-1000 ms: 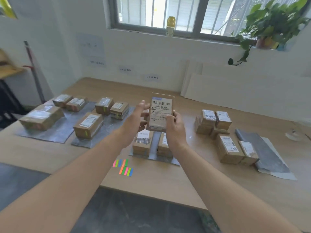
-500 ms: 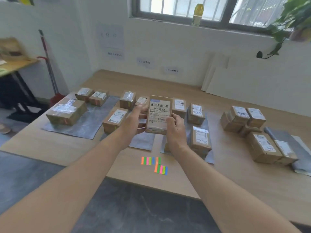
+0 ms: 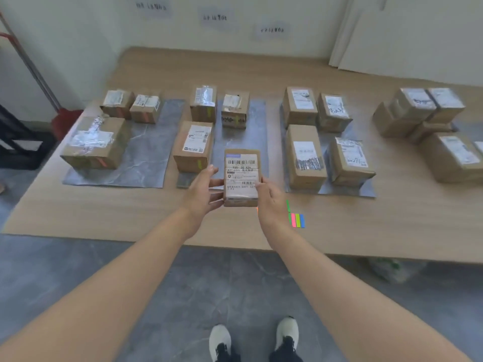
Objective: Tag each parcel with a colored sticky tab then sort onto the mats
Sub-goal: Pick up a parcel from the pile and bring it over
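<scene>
Both hands hold a small cardboard parcel (image 3: pixel 241 177) in the air over the near end of the middle grey mat (image 3: pixel 240 138), its barcode label turned up towards the camera; the left hand (image 3: pixel 202 190) cups the parcel's left edge, fingers curled against its side and thumb standing free above; the right hand (image 3: pixel 270 202) pinches the lower right corner, thumb on the label, fingers hidden behind. The strip of coloured sticky tabs (image 3: pixel 296 220) (green, pink, green, blue) lies on the wooden table (image 3: pixel 117 215) just right of the right wrist. Three boxes stand on the middle mat, the near one showing a green tab; three stand on the left mat (image 3: pixel 146 158), with orange tabs; four stand on the right mat (image 3: pixel 345 191). Further right, a pile of boxes (image 3: pixel 418 113) sits on the table top.
</scene>
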### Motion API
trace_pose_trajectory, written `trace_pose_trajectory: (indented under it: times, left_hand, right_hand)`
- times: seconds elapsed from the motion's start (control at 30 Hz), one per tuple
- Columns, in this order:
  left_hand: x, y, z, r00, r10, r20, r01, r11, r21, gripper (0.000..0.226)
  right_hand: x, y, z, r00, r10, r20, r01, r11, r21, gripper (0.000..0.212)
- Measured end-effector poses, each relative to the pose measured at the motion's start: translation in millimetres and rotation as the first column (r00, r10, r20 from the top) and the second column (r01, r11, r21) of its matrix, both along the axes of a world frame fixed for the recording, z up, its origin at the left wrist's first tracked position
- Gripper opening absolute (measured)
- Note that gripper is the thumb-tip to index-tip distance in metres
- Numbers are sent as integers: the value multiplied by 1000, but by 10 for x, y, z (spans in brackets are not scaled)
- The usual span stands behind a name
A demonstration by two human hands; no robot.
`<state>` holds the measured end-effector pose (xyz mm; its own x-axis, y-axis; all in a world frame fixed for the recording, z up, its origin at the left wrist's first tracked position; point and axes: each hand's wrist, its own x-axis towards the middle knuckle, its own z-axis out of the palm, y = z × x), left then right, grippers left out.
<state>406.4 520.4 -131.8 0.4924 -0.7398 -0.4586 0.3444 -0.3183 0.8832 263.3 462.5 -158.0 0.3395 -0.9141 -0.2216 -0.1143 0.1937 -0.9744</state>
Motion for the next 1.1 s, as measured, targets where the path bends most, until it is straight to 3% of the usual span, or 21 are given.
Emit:
trace_pose_trajectory:
  times: [0.43,0.8,0.9,1.0,1.1]
  left_hand:
    - [227,125,-1184,995,68,-75,-56,987,152,43]
    - [211,127,-1404,999,-2,-52,13,976,216,46]
    - [169,121,-1341,1000,0,1,-1,975,222,46]
    - [93,86,-1209,981,9,194,-38,988,148,35]
    - [-14,-19,-1058,943,-23,333,3,998,62,32]
  right_hand:
    - [223,64,-1124,990,117,-77,-101,977,190,35]
    - [192,41,-1403,978,190,-84,-154,934,323,39]
    - [124,8,-1442,980,174,-97,-127,921,367,40]
    - [-22,-98,-1480,987,80,-139,-24,929,369,53]
    - [-220,-264,-1432,988,13,-153,35,950,310,37]
